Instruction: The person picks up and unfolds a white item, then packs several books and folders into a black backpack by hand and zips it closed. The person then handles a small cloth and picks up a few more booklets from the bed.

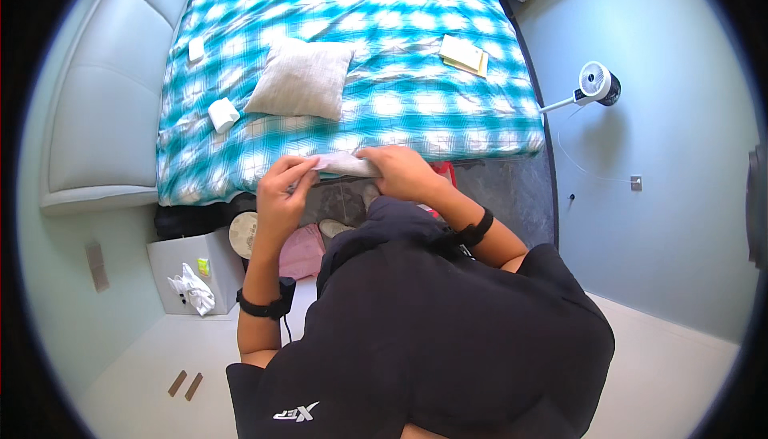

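A pale, light-grey folded cloth (346, 164) is stretched between my hands, just in front of the bed's near edge. My left hand (282, 191) pinches its left end between thumb and fingers. Around the right end, the fingers of my right hand (402, 173) are closed, hiding part of it. Beyond the hands, a beige cushion (301, 79) lies on the teal-and-white checked bedsheet (392, 103). What the cloth is exactly, I cannot make out.
On the bed are a white packet (223, 115), a small white object (196, 49) and notebooks (464, 55). A fan (595, 81) stands by the right wall. At lower left, a grey bedside cabinet (172, 267) holds a white cloth item (192, 289). Pink fabric (302, 253) lies near my feet.
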`<state>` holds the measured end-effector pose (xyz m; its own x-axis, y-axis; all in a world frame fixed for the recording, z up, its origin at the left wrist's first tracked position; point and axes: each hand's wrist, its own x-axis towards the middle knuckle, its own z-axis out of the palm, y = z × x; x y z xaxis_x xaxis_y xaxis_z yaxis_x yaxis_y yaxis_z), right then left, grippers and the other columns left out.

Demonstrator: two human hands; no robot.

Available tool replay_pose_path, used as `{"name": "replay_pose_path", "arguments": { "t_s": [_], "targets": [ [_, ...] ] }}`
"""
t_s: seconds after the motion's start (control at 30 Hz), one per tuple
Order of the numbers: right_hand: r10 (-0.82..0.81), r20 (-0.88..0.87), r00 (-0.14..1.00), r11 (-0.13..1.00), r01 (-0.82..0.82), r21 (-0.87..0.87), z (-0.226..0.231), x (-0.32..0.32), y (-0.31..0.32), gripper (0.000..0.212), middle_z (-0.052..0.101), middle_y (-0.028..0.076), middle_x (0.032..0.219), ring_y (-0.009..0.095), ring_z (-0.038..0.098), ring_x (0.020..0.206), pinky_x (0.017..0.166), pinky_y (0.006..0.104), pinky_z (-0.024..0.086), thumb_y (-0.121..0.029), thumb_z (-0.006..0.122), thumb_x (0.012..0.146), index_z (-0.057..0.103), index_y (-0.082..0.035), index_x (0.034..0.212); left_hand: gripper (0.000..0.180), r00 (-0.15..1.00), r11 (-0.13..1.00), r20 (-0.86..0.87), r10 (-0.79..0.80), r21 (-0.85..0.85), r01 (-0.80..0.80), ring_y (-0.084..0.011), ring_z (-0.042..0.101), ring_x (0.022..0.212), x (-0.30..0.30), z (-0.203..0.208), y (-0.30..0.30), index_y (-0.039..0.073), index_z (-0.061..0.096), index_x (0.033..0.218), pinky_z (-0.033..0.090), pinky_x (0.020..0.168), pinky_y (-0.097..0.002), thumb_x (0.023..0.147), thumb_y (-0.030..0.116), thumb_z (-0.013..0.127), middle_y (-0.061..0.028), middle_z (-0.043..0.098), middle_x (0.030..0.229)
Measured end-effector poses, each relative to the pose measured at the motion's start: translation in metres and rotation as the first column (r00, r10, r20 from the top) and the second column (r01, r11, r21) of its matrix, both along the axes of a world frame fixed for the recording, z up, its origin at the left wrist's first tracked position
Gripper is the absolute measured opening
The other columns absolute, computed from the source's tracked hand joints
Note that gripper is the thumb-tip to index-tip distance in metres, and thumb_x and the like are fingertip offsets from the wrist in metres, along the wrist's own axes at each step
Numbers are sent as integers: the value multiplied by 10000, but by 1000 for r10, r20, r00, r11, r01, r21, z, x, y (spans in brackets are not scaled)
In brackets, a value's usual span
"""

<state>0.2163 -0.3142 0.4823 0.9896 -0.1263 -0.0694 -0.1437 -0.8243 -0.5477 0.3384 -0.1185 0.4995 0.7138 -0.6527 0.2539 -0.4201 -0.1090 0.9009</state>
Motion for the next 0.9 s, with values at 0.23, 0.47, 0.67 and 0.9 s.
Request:
{"name": "replay_pose_path", "arguments": {
  "t_s": [0.23, 0.47, 0.67, 0.9],
  "targets": [
    [-6, -173, 985, 996, -9, -84, -17, -66, -46, 172, 585, 160, 837, 341, 567, 865, 754, 435, 460, -61, 629, 625, 609, -33, 793, 128, 988, 986, -65, -143, 79, 148, -228, 583, 728, -46, -15, -43, -24, 587, 906, 448, 680, -304, 846, 88, 572, -136, 599, 785],
    [-50, 68, 996, 933, 22, 358, -45, -104, -89, 242, 618, 95, 830, 252, 597, 799, 739, 329, 475, -10, 555, 686, 654, -26, 907, 181, 916, 980, -390, -95, 128, 156, -69, 427, 546, -82, -52, -67, -7, 594, 959, 357, 499, -246, 876, 151, 562, -11, 483, 596],
    [-341, -189, 921, 249, 283, 926, -51, -99, -103, 236, 595, 1, 792, 105, 515, 714, 662, 233, 416, -69, 485, 802, 639, 6, 964, 209, 913, 965, -385, -133, 161, 208, -52, 493, 596, -99, -26, -83, -2, 630, 922, 397, 547, -216, 860, 197, 604, -37, 606, 669],
    [-149, -362, 920, -100, 350, 931, -51, -42, -99, 68, 498, -27, 717, 65, 429, 614, 489, 215, 326, -130, 493, 864, 553, -99, 854, 203, 705, 882, -664, -252, 142, 449, -51, 537, 657, -69, -35, -86, -13, 672, 824, 426, 619, -195, 785, 184, 706, -2, 628, 743]
  ]
}}
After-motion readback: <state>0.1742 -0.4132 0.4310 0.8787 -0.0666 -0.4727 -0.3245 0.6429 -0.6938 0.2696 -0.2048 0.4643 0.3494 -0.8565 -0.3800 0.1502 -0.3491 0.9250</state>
